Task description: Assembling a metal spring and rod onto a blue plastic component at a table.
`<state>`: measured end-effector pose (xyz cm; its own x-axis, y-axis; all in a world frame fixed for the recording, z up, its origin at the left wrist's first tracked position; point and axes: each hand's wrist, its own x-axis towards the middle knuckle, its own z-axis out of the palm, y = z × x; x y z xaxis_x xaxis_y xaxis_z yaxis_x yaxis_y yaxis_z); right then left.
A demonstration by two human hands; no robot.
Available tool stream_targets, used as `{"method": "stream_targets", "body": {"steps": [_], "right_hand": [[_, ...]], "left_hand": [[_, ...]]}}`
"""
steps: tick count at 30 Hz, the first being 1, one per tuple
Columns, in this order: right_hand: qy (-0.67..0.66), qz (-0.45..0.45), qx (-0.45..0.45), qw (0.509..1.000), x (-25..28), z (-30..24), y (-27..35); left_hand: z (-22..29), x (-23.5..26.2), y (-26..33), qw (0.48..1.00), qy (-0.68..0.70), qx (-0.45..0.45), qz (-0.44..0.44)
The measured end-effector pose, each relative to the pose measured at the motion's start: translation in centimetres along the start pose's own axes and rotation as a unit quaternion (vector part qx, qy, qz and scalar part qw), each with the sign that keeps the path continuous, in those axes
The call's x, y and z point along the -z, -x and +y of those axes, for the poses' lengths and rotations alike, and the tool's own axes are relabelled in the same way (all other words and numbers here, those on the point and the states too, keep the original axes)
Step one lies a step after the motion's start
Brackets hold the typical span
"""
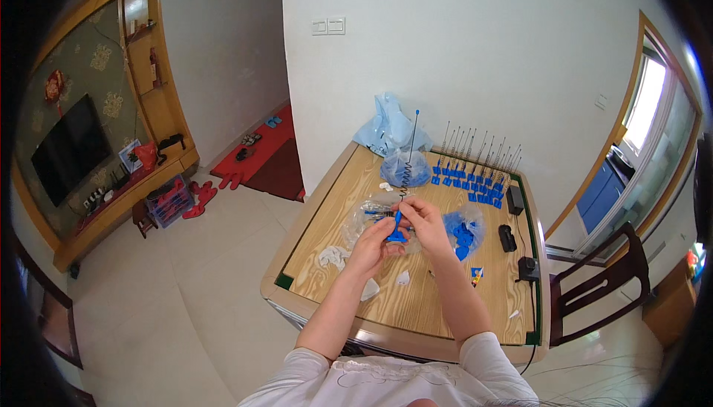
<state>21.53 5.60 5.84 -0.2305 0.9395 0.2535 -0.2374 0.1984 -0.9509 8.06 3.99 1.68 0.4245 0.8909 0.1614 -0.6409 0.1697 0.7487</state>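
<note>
My left hand point(373, 245) is closed around a small blue plastic piece point(396, 236) above the middle of the table. Beside it, my right hand point(426, 225) pinches the lower end of a thin black coiled wire point(408, 173) at the top of that piece. The wire stands upright, with a blue tip at its upper end; its joint with the piece is hidden by my fingers. Below my hands lies an open clear plastic bag point(356, 223) with dark and blue parts. To the right, another clear bag point(462, 235) holds loose blue parts.
Rows of blue pieces with upright wires point(475, 180) stand at the table's back right. Bags point(388, 131) sit at the back left. Crumpled white tissue point(334, 257) and small black devices point(507, 238) lie on the wooden table point(405, 316). A dark chair point(601, 284) stands at right.
</note>
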Motion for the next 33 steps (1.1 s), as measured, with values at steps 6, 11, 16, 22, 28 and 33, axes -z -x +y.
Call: {"method": "stream_targets", "body": {"steps": [6, 11, 16, 22, 28, 33], "right_hand": [[0.024, 0.006, 0.03, 0.999, -0.6, -0.6, -0.2], [0.034, -0.003, 0.04, 0.999, -0.6, -0.7, -0.2], [0.037, -0.005, 0.043, 0.998, -0.8, -0.8, -0.3], [0.039, -0.004, 0.057, 0.998, -0.8, -0.9, -0.4], [0.057, -0.001, 0.061, 0.997, -0.8, -0.7, -0.5], [0.047, 0.005, 0.061, 0.997, -1.0, -0.9, -0.4]], "left_hand": [[0.5, -0.8, 0.1, 0.998, -0.038, -0.052, 0.011], [0.5, -1.0, 0.0, 0.996, -0.053, -0.063, 0.03], [0.4, -0.9, -0.2, 0.994, -0.076, -0.074, 0.031], [0.5, -1.0, -0.3, 0.993, -0.08, -0.082, 0.029], [0.4, -1.4, -0.2, 0.992, -0.085, -0.084, 0.044], [0.3, -1.0, -0.3, 0.992, -0.089, -0.086, 0.035]]}}
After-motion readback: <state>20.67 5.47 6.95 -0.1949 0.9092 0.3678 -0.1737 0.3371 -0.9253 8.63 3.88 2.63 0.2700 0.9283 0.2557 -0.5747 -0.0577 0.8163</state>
